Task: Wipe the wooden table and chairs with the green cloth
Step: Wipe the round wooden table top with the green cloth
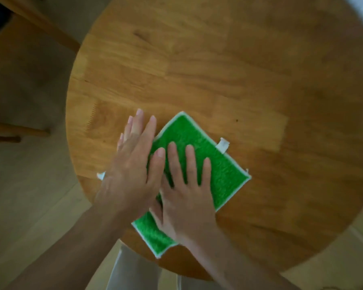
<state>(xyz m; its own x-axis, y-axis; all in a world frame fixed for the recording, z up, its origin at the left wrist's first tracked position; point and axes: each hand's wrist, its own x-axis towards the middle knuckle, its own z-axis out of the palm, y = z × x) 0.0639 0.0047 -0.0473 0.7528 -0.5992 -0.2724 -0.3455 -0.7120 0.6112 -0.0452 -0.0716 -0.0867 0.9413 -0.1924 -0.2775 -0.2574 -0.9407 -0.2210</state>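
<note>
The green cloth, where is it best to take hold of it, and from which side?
Grip the green cloth at its free far-right corner, coming from the right. It lies flat on the table; the left hand and right hand cover the near part.

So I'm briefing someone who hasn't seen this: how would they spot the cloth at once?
Find the round wooden table filling the view. Near its front edge both hands, the left hand and the right hand, press flat on the green cloth. It is the only bright green thing there, rectangular, with a white border and a small white tag.
</note>
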